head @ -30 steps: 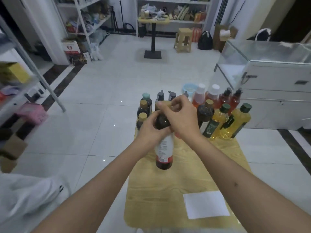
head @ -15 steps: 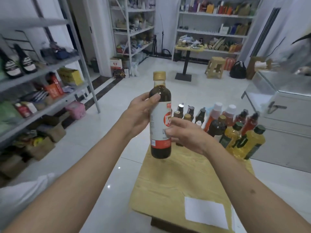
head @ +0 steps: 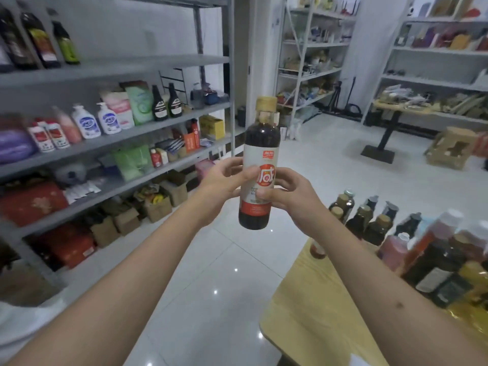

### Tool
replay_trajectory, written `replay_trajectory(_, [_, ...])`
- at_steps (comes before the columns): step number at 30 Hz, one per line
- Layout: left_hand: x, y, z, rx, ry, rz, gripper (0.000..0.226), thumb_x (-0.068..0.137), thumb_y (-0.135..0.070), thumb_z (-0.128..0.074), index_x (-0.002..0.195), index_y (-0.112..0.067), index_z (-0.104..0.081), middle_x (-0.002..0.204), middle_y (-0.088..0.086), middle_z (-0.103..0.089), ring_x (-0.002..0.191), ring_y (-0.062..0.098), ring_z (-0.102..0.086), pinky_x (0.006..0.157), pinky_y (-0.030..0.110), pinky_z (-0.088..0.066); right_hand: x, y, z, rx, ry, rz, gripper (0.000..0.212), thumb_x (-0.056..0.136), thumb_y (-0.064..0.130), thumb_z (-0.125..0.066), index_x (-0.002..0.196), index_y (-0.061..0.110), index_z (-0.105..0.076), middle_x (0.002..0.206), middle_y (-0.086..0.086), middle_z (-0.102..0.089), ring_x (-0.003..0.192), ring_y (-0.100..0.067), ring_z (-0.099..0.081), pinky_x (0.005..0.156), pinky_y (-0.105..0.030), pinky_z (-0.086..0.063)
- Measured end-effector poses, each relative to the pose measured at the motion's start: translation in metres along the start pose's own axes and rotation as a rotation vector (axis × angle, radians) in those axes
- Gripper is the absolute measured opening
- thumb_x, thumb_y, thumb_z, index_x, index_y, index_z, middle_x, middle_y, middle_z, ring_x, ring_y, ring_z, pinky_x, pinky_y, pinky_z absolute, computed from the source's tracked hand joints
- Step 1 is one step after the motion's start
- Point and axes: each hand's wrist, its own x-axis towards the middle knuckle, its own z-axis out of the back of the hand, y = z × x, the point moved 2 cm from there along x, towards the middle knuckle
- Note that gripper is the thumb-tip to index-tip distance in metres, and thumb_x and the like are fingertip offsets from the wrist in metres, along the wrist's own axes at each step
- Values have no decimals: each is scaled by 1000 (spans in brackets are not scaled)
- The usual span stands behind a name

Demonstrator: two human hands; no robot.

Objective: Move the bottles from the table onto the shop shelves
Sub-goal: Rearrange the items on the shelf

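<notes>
1. Dark sauce bottle (head: pixel 260 165), with a tan cap and a white and red label, stands upright in the air in front of the person, held over the white tiled floor (head: pixel 211 286) between the shop shelves (head: pixel 148 62) and the table (head: pixel 311 307).
2. Left hand (head: pixel 224 183) grips the bottle from its left side at label height, fingers curled round the back and thumb across the label front.
3. Right hand (head: pixel 287 192) grips it from the right side, slightly lower, thumb pressed on the label and fingers curled behind.
4. Remaining bottles (head: pixel 396 233) stand clustered on the far part of the wooden table at the right: dark ones with tan caps, reddish ones with white caps, and yellow oil ones nearest the camera, blurred.
5. A white sheet of paper (head: pixel 361 361) lies at the table's near edge, mostly cut off by the frame.
6. Grey metal shelves at the left carry goods on several levels: dark bottles (head: pixel 39 38) on the top one, white pump bottles (head: pixel 96 121) and pouches on the next, packets and cardboard boxes (head: pixel 126 220) lower down.
7. White shelving (head: pixel 311 43) lines the far wall, with a small round table (head: pixel 396 108) and a wooden stool (head: pixel 451 147) near it.
</notes>
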Motion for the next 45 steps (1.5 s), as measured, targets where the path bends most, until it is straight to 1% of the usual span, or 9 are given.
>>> replay_trajectory(6, [-25, -9, 94, 61, -181, 15, 73, 67, -50, -89, 129, -19, -66, 122, -1, -73, 108, 33, -68, 104, 55, -50, 53, 1, -91, -21, 141, 12, 60, 75, 10, -87, 129, 14, -61, 118, -4, -71, 106, -17, -71, 85, -32, -59])
replay_trajectory(12, [-39, -14, 189, 28, -361, -12, 45, 85, -28, -77, 127, -16, -66, 118, 0, -74, 104, 14, -73, 81, 33, -61, 104, 1, -188, -28, 268, 65, 69, 69, 27, -92, 130, 15, -62, 118, 0, -72, 113, -17, -68, 92, -37, -57])
replay_trajectory(15, [-46, -19, 243, 48, -435, -35, 58, 77, -39, -80, 129, -18, -65, 122, -3, -73, 112, 17, -70, 94, 45, -57, 131, 1, -241, -17, 337, 72, 69, 70, 40, -90, 131, 19, -63, 123, -2, -71, 118, -19, -66, 95, -41, -57])
replay_trajectory(20, [-51, -25, 314, 57, -494, -41, 48, 85, -35, -75, 129, -19, -65, 120, -4, -73, 112, 17, -69, 98, 46, -56, 166, 5, -312, -2, 428, 63, 42, 85, 24, -78, 123, 21, -62, 117, 2, -71, 104, -6, -70, 80, -26, -60])
replay_trajectory(23, [-52, -28, 349, 79, -521, -42, 37, 85, -34, -74, 121, -24, -68, 116, -6, -75, 108, 13, -71, 96, 42, -56, 185, 5, -346, 8, 458, 48, 51, 82, 24, -80, 129, 18, -60, 119, 1, -72, 108, -11, -70, 91, -37, -60])
replay_trajectory(27, [-39, -26, 391, 52, -563, -36, 37, 88, -30, -73, 124, -21, -67, 118, -5, -74, 109, 13, -71, 98, 43, -56, 214, 5, -380, 32, 473, 43, 67, 75, 29, -81, 135, 12, -58, 123, -3, -71, 110, -15, -70, 95, -41, -58])
replay_trajectory(35, [39, -11, 462, -53, -664, -58, 55, 77, -30, -78, 127, -18, -59, 115, 0, -75, 107, 19, -72, 96, 43, -56, 324, -9, -419, 31, 524, 46, 49, 74, 27, -84, 119, 23, -64, 114, 2, -75, 106, -15, -72, 91, -40, -59])
replay_trajectory(40, [104, -13, 499, -71, -695, -96, 61, 76, -31, -78, 132, -16, -58, 119, 5, -73, 82, 8, -73, 71, 26, -58, 408, -8, -434, 21, 559, 58, 56, 80, 22, -82, 130, 17, -59, 120, -1, -72, 110, -16, -70, 91, -37, -60])
replay_trajectory(45, [167, -13, 534, -49, -765, -90, 56, 76, -32, -79, 128, -23, -61, 120, -1, -73, 110, 17, -70, 91, 39, -58, 483, -3, -447, -28, 602, 99, 49, 88, 16, -76, 133, 14, -57, 121, -3, -70, 110, -17, -69, 87, -32, -60])
